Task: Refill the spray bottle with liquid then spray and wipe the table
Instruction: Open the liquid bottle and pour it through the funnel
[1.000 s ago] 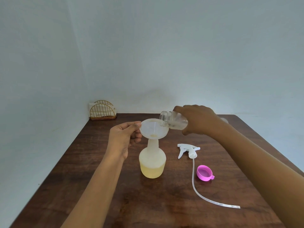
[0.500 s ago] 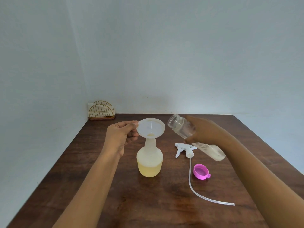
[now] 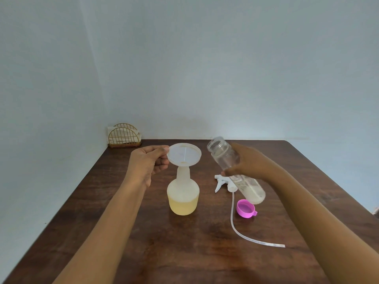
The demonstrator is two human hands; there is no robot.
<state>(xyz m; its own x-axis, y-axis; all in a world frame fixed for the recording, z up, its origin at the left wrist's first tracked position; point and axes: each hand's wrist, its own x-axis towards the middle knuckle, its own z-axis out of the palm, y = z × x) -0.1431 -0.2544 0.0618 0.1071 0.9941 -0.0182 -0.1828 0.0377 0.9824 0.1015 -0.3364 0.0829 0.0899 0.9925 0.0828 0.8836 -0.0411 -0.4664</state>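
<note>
A translucent spray bottle [image 3: 183,196], partly filled with pale yellow liquid, stands upright mid-table. A white funnel [image 3: 184,154] sits in its neck. My left hand [image 3: 148,163] pinches the funnel's left rim. My right hand [image 3: 249,163] holds a clear refill bottle [image 3: 223,155] tilted mouth-up to the right of the funnel, a little liquid left at its lower end. The white trigger sprayer head [image 3: 222,181] with its long tube [image 3: 242,232] lies on the table beneath that bottle. A pink cap [image 3: 245,209] lies open side up beside the tube.
A gold wire napkin holder [image 3: 124,136] stands at the far left corner against the wall. The dark wooden table [image 3: 184,253] ends at walls on the left and back and at an edge on the right.
My right hand has pulled the refill bottle away from the funnel and tipped it from pouring to mouth-up. My left hand still holds the funnel rim.
</note>
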